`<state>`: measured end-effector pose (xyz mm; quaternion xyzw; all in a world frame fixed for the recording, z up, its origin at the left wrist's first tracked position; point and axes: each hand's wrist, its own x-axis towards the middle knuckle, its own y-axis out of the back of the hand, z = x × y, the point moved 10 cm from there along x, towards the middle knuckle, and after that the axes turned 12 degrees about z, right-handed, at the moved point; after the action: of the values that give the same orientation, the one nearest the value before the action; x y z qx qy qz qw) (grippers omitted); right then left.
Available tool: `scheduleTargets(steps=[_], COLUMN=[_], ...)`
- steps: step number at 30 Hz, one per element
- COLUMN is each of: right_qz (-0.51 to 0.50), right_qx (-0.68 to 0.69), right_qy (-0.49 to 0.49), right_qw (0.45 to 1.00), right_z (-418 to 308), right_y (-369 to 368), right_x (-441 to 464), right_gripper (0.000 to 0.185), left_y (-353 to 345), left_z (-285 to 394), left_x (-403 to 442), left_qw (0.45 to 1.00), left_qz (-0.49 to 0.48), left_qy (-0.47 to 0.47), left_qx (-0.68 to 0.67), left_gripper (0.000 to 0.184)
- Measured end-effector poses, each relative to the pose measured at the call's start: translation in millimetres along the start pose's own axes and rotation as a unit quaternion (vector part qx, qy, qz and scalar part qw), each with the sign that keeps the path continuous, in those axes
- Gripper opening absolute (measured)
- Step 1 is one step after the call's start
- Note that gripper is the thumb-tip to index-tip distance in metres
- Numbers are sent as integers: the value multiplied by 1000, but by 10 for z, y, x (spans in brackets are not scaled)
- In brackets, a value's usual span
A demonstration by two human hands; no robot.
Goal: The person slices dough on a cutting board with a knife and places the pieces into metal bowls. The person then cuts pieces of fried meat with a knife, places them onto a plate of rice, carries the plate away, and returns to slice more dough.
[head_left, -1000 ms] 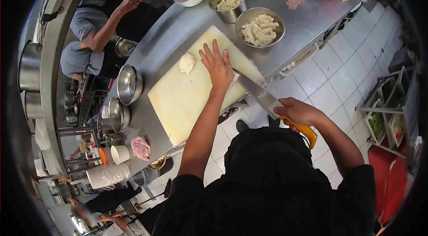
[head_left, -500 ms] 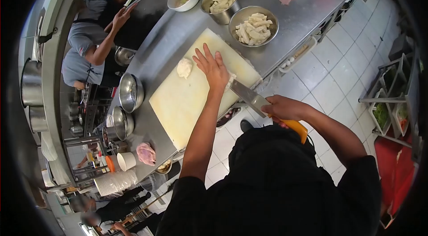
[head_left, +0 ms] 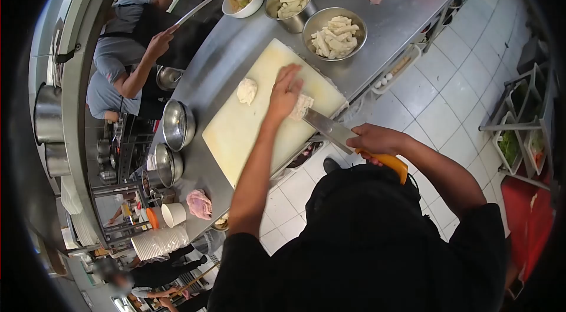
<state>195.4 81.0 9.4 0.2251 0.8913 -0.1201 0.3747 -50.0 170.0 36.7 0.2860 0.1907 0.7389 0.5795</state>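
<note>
My right hand (head_left: 377, 141) is closed round the orange handle of a knife (head_left: 331, 129), whose broad blade reaches left to the cutting board's near edge. At the blade's tip lies a pale, rough-faced piece of food (head_left: 302, 107); its kind is unclear. My left hand (head_left: 285, 95) is just beside that piece, fingers stretched out and slightly blurred, partly covering it. Both are over a cream cutting board (head_left: 236, 135). Farther left on the board sits a rounded whitish lump (head_left: 247, 91).
Beyond the board stand a bowl of pale strips (head_left: 364, 38), a metal pot (head_left: 303, 23) with similar pieces and a white bowl (head_left: 253, 5). Metal bowls (head_left: 180, 125) and a pink cloth (head_left: 199, 204) lie left. Across the counter a co-worker (head_left: 115, 67) holds a ladle (head_left: 200, 8).
My left hand has drawn its spread fingers closer together and shifted slightly, showing more of the pale piece. The knife has barely moved. The co-worker's ladle has swung over the white bowl.
</note>
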Motion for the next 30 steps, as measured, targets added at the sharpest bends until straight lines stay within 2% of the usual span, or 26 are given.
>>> scheduleTargets(steps=[3, 4, 7, 8, 11, 12, 15, 22, 25, 27, 29, 30], right_qz=[14, 22, 94, 123, 270, 264, 252, 241, 240, 236, 246, 241], right_qx=[-18, -35, -167, -220, -398, -411, -444, -461, -469, -475, -428, -408], right_qy=[22, 36, 110, 137, 252, 205, 184, 187, 180, 179, 179, 178], right_qw=[999, 999, 975, 958, 840, 849, 840, 833, 831, 828, 851, 862], right_z=[8, 27, -178, -242, -460, -511, -496, -489, -440, -415, -376, -348], right_y=[7, 5, 97, 95, 151, 199, 226, 171, 220, 245, 336, 324], right_x=[19, 51, -7, -78, -391, -484, -584, -522, -421, -403, -400, -381], right_gripper=[28, 28, 27, 27, 20, 18, 18, 16, 17, 17, 19, 20], left_y=[-53, -45, -126, -131, -26, 33, 9, 30, 136, 395, 653, 721], left_z=[377, 417, 511, 546, 848, 983, 1043, 995, 965, 1064, 963, 550], left_x=[-186, -207, -206, -205, -217, -215, -286, -330, -286, -185, -129, -239], left_qw=[961, 955, 890, 889, 907, 923, 939, 944, 956, 973, 986, 993], left_qz=[-258, -267, -366, -369, -300, -258, -209, -207, -169, -113, -40, -4], left_qy=[-7, -18, -21, -29, -98, -120, -145, -133, -134, -93, -53, 90], left_qx=[100, 125, 272, 268, 278, 259, 233, 221, 201, 179, 150, 73], left_gripper=[56, 61, 52, 45, 40, 37, 34, 33, 36, 39, 46, 45])
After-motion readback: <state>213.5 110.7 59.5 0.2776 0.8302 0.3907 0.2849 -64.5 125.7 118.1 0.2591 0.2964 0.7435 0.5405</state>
